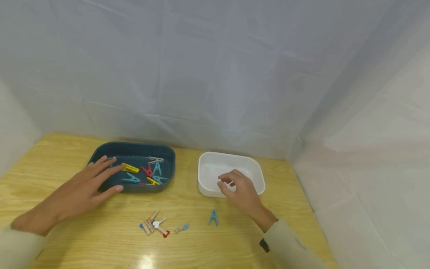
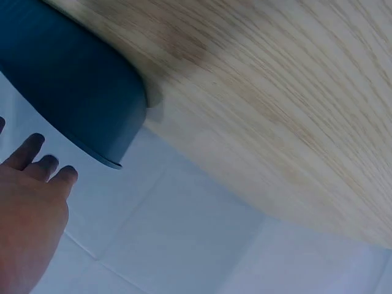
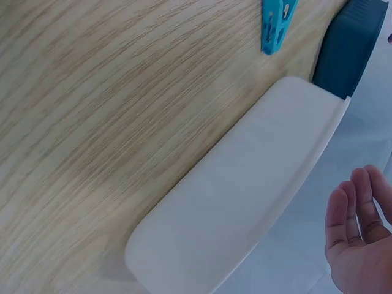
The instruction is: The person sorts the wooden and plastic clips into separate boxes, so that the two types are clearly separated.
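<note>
My left hand (image 1: 88, 183) is over the left side of the dark blue tray (image 1: 134, 146), fingers spread and thumb apart. Inside lie several plastic clothespins, among them a yellow clothespin (image 1: 131, 169) close to the index fingertip and a red clothespin (image 1: 146, 171). Over the white tray (image 1: 211, 170) is my right hand (image 1: 242, 192), its fingers loosely bent and nothing visible between thumb and fingertips. The right wrist view shows the hand (image 3: 361, 239) beyond the tray's rim. A light blue plastic clothespin (image 1: 213, 217) lies on the table in front of the white tray.
A small heap of wooden clothespins (image 1: 152, 224) with heart decorations lies on the wooden table (image 1: 111, 239). Beside it is one wooden clothespin with a blue heart (image 1: 181, 228). White sheeting (image 1: 208, 74) rises behind the trays and on both sides.
</note>
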{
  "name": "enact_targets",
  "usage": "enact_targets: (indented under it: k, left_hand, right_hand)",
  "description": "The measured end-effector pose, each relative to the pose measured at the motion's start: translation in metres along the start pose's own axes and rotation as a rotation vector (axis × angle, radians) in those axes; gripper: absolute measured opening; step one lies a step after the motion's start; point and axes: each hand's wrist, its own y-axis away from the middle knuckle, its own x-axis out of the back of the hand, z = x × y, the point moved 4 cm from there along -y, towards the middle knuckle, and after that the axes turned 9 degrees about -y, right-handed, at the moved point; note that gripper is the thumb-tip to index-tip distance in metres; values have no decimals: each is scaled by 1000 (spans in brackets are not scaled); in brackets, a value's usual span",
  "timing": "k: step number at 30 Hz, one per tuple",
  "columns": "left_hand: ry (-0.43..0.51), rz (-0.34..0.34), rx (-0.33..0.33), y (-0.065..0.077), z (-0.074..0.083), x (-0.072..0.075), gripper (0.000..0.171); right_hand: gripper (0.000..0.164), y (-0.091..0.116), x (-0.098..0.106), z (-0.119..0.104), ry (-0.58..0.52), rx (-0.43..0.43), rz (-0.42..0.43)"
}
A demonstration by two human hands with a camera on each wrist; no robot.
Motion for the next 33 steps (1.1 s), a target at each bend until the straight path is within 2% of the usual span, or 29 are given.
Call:
enact_targets:
  k: [14, 19, 23, 28, 33]
  left_hand:
    - [-69, 154, -177, 4, 42, -5, 65]
    - [-124, 246, -279, 6, 56, -9, 63]
    - [-155, 300, -330, 7, 66, -11, 60]
    - [-156, 326, -377, 7, 77, -11, 57]
    - [-170, 307, -367, 11, 80, -12, 57]
  right_hand:
    - [23, 15, 28, 26, 36, -59, 70]
    - [28, 18, 36, 40, 39, -103, 69]
    - [31, 22, 43, 51, 47, -139, 75]
    - [31, 29, 50, 58, 66, -149, 94]
    - [33, 34, 54, 55, 68, -128, 100]
